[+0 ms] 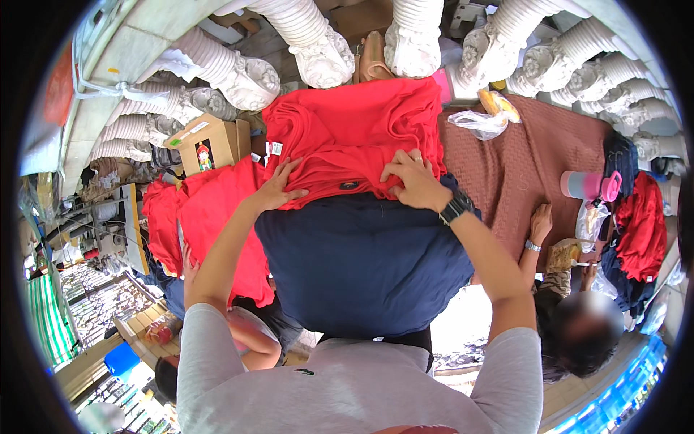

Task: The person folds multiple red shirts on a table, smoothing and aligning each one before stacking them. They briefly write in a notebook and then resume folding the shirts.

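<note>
A stack of red garments [347,108] lies in front of me, with folds bunched along its near edge. My left hand [278,189] rests on the left side of that edge, thumb and fingers apart. At the right side, my right hand [419,182] touches the red cloth with bent, separated fingertips; a dark watch is on that wrist. Between my hands a small dark label [349,186] shows on the red fabric. A large navy cloth bundle [361,260] sits against my body, just below the red stack.
White fluted balusters [318,50] line the far side. A cardboard box [210,145] and more red garments [224,224] lie left. On the right are brown cloth [520,159], a yellow item in plastic [495,108], a pink-and-grey bottle [589,185] and another person's hand [541,223]. Someone sits at left too.
</note>
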Tool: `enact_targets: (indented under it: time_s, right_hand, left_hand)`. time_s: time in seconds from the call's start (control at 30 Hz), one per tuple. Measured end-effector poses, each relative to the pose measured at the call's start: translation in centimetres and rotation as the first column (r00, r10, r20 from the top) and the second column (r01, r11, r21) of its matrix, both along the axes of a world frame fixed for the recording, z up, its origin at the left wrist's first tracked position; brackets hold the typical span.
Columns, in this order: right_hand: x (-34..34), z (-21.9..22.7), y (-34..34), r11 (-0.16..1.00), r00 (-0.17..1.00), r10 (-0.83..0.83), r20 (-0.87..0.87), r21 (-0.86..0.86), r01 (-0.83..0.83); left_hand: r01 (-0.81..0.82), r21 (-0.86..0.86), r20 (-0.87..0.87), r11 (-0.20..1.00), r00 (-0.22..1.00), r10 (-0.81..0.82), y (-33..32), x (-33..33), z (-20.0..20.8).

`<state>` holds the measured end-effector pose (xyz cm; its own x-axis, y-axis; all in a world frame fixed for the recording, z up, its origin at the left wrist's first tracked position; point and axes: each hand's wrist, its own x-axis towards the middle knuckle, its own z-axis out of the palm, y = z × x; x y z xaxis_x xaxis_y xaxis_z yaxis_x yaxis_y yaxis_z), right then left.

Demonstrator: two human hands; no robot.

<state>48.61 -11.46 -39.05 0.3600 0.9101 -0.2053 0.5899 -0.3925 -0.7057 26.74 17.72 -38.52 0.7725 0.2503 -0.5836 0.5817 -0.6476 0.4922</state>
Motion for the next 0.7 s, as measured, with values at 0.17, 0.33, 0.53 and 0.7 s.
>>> enact_targets:
  time_s: [0.17, 0.33, 0.53, 0.7]
  right_hand:
    - [2.3, -3.0, 2.2, 0.998, 0.996, 0.061, 0.068, -0.023, -0.060]
    - [0.3, -0.6, -1.1, 0.989, 0.989, 0.148, -0.004, 0.008, -0.148]
    - [7.0, 1.9, 3.6, 0.931, 0.926, -0.298, 0.233, 0.287, 0.227]
    - [5.8, -5.3, 7.1, 0.987, 0.784, -0.157, 0.600, 0.078, 0.137]
  left_hand:
    - [-0.011, 0.077, 0.036, 0.997, 0.999, 0.008, 0.9, -1.3, -8.0]
    - [0.048, 0.113, -0.362, 0.992, 0.932, -0.004, 0.1, 1.6, -2.1]
    - [-0.033, 0.617, 0.251, 0.787, 0.955, -0.157, -0.9, 12.1, -2.6]
    - [-0.316, 0.578, 0.495, 0.752, 0.869, -0.015, 6.4, 17.2, -7.6]
